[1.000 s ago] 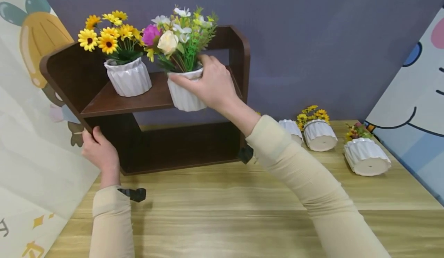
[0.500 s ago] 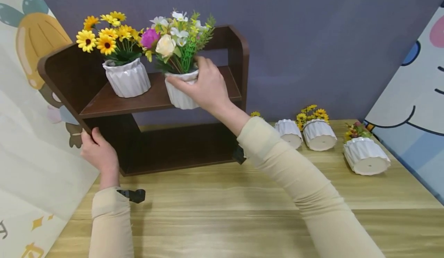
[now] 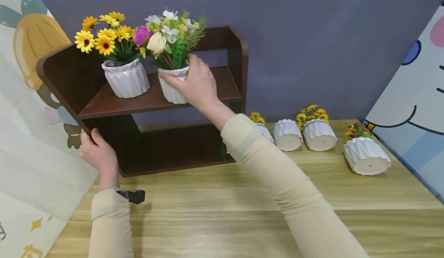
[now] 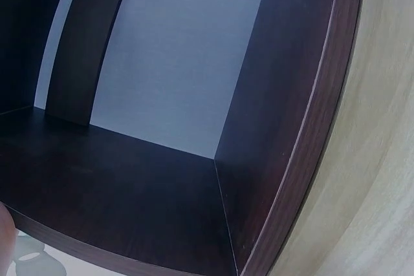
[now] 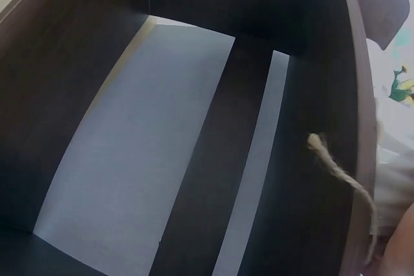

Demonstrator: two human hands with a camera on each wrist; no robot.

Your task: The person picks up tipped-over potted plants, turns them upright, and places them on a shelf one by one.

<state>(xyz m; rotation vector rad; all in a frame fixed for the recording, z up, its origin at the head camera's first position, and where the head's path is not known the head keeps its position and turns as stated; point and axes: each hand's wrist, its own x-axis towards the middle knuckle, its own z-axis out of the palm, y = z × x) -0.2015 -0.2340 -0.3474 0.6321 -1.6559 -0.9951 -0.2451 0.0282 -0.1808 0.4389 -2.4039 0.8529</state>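
My right hand (image 3: 197, 81) grips the rim of a white pleated flowerpot (image 3: 172, 92) holding white, cream and magenta artificial flowers (image 3: 170, 38). The pot is at the front of the upper board of a dark brown two-tier shelf (image 3: 132, 107); whether its base touches the board I cannot tell. In the right wrist view, part of a white pot (image 5: 391, 189) shows at the right edge beside a hanging strand of twine (image 5: 343, 176). My left hand (image 3: 98, 150) holds the front edge of the shelf's left side panel. A similar pot of yellow daisies (image 3: 126, 80) stands to the left.
Several white pots lie on their sides to the right of the shelf on the wooden table (image 3: 215, 211), among them a middle pot (image 3: 320, 135) and a rightmost pot (image 3: 367, 156). A grey wall (image 3: 305, 50) rises behind. Printed panels flank both sides.
My right hand has carried the mixed-flower pot leftward and slightly up, closer to the daisy pot. The left hand has kept its hold on the side panel.
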